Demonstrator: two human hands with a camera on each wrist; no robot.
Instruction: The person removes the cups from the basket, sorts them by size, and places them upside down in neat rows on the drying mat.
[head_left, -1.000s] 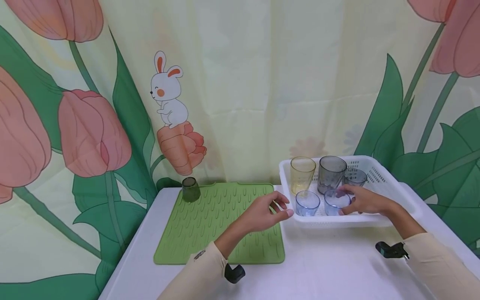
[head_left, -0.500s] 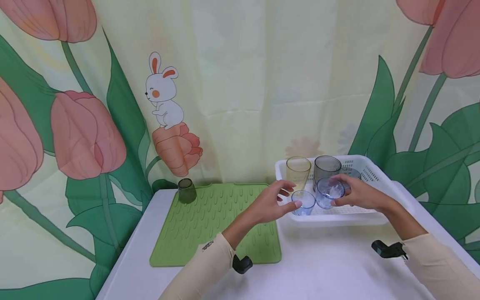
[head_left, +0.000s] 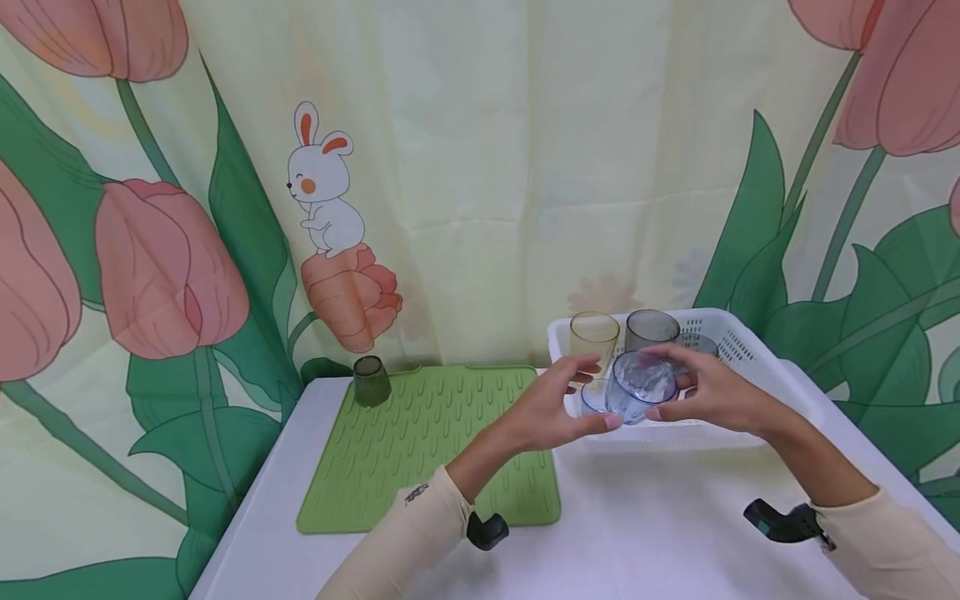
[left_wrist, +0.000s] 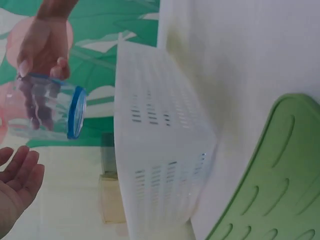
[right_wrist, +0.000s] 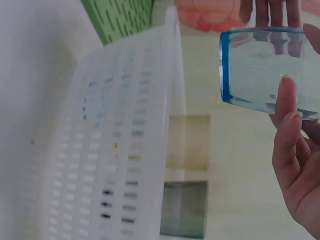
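Note:
A clear glass with a blue rim (head_left: 643, 379) is raised in front of the basket, tilted toward the head camera. My right hand (head_left: 716, 392) grips it from the right between thumb and fingers, as the glass (right_wrist: 262, 70) in the right wrist view also shows. To its left, my left hand (head_left: 551, 404) is spread in a loose C. A gap separates those left fingers (left_wrist: 27, 175) from the glass in the left wrist view. Another blue-rimmed glass (head_left: 592, 395) stands in the basket, partly hidden behind the left hand and the held glass.
The white perforated basket (head_left: 780, 392) also holds a yellow glass (head_left: 592, 332), a tall grey glass (head_left: 652, 325) and a shorter grey glass (head_left: 699, 343). On the left lies a green ridged mat (head_left: 442, 450), with a dark upside-down glass (head_left: 372, 382) at its far left corner.
My right hand has lifted the blue-rimmed glass out of the basket and carried it left, toward the head camera. My left hand has moved slightly right, closer to it.

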